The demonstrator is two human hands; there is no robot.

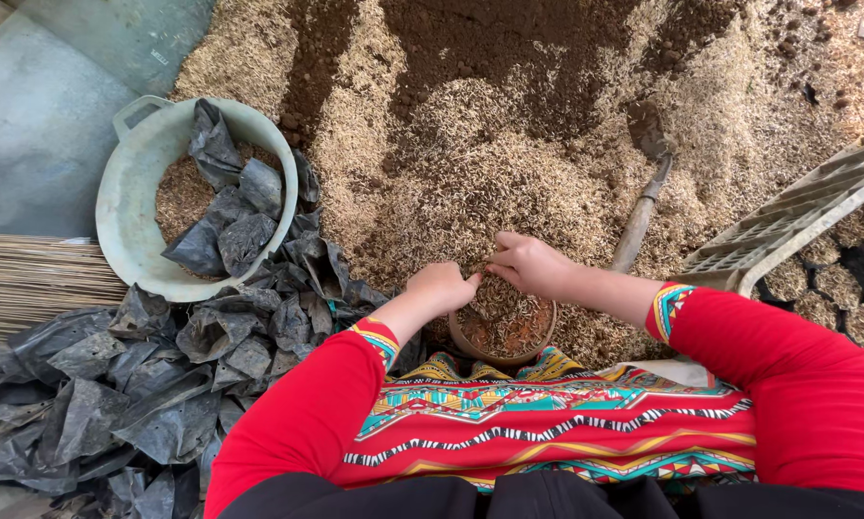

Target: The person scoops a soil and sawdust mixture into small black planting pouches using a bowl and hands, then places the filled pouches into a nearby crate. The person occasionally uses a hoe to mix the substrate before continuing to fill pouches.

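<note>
We look straight down at a ground covered by a wide heap of pale rice husks (509, 183) mixed with patches of dark soil (509, 48). A grey concrete floor (38, 125) shows at the upper left edge, with a bundle of thin straw sticks (28, 279) below it.

Our left hand (442, 286) is curled into a loose fist, fingers pressed together, gripping the near rim of a small round pot (504, 332) that sits at the heap's near edge, just in front of our lap. Our right hand (533, 264) rests over the pot's far side, fingers bent and close together, pinching a bit of husk mix. The pot is filled to the top with husks and soil.

At the left, a pale green basin (134, 183) holds husks and crumpled black plastic bags (225, 207). More black bags (134, 384) lie piled at the lower left corner. A trowel (643, 192) lies on the heap beyond our right hand. At the right edge, a tilted plastic crate (797, 216) leans over filled black seedling bags (836, 288).
</note>
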